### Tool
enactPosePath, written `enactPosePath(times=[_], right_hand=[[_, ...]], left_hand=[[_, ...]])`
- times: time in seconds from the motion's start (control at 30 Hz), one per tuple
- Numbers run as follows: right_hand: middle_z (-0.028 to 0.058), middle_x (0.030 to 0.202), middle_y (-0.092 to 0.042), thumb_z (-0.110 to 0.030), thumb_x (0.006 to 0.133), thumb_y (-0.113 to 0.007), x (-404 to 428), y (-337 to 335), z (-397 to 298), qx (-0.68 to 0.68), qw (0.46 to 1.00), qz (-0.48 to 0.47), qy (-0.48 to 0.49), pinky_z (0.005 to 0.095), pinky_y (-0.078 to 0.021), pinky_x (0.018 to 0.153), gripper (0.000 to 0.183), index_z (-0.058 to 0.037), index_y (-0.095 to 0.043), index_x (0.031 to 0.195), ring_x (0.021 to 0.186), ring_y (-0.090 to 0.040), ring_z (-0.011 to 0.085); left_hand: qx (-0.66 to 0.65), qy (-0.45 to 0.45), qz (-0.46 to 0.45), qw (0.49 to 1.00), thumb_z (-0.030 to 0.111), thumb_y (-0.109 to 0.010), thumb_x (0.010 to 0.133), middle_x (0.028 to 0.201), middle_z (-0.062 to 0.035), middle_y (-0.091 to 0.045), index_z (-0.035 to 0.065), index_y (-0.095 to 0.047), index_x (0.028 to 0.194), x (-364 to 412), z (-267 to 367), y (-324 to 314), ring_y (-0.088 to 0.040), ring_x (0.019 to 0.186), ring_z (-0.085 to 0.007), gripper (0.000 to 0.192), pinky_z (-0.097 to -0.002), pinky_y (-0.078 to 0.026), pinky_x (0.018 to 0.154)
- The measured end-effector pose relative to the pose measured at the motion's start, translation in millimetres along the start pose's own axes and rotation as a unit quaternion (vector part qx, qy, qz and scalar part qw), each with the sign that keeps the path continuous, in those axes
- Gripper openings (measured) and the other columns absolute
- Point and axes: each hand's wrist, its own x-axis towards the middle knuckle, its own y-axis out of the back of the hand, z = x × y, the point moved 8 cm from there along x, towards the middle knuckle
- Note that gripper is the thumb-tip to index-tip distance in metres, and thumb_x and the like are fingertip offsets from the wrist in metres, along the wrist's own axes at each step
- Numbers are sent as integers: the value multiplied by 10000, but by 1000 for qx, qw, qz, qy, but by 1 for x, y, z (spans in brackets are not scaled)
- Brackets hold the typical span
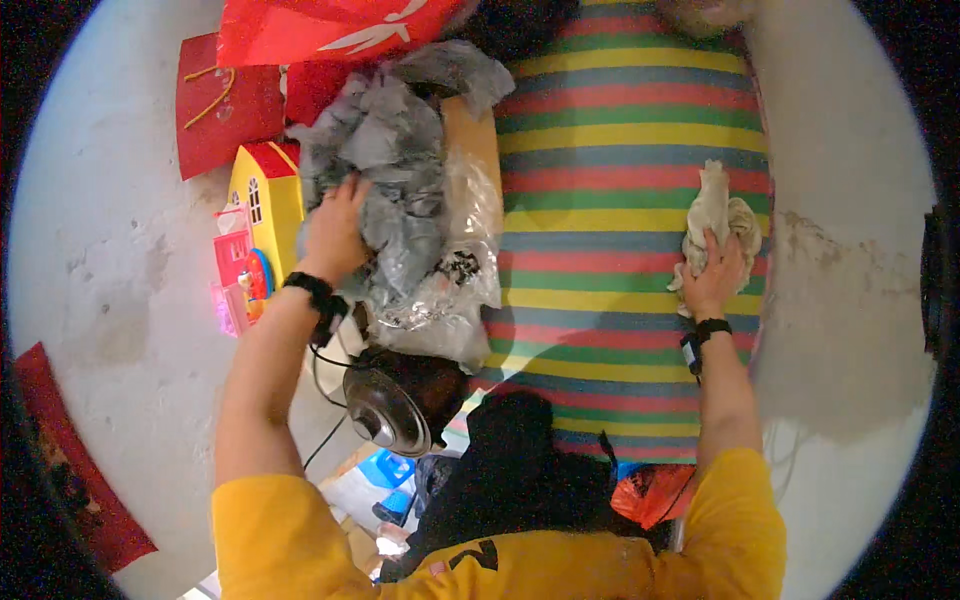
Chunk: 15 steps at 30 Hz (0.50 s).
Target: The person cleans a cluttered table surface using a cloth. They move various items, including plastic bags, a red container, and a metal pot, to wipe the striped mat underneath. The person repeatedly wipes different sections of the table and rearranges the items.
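A striped mat point(600, 217) in red, green, yellow and blue lies before me. At its right side my right hand point(716, 274) presses on a crumpled beige cloth point(709, 214), fingers spread over it. On the left, my left hand point(337, 229) rests on a heap of grey plastic bags point(397, 172); the fingertips sit against the plastic, and whether they grip it cannot be told. Clear plastic packaging point(435, 315) lies beside and below the heap, along a strip of brown cardboard point(471, 135).
A yellow toy house point(277, 210) with a red roof and a red gift bag point(229, 105) stand left of the heap. A red bag point(337, 30) lies at the top. Near my body are a round metal lid point(386, 412), cables and a blue plastic item point(386, 469).
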Motion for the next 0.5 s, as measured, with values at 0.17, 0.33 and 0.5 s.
enactPosePath(times=[0.17, 0.33, 0.5], right_hand=[[240, 1492, -320, -265, 714, -756, 1, -1, -5, 3, 999, -30, -23, 533, -218, 1144, 779, -218, -434, 1421, 1393, -273, 421], [250, 1512, -298, -314, 679, -781, 0, -7, 4, 14, 997, -52, -54, 550, -185, 1162, 819, -214, -449, 1421, 1410, -229, 450], [236, 1461, -359, -226, 664, -769, -4, 2, 5, -26, 999, -17, -21, 544, -174, 1157, 810, -193, -463, 1413, 1382, -287, 410]], left_hand=[[19, -8, 8, 1000, 84, -732, 612, 1340, -185, -492, 57, -435, 1370, 22, 6, -12, -490, 1213, -370, 815, -435, -472, 965], [-23, -80, 67, 994, 94, -699, 667, 1082, -162, -624, 86, -532, 1269, 40, 5, -13, -634, 977, -335, 625, -425, -534, 809], [-13, -57, -45, 997, 108, -692, 698, 1055, -187, -671, 47, -592, 1155, 74, -1, -31, -666, 980, -337, 472, -416, -545, 820]])
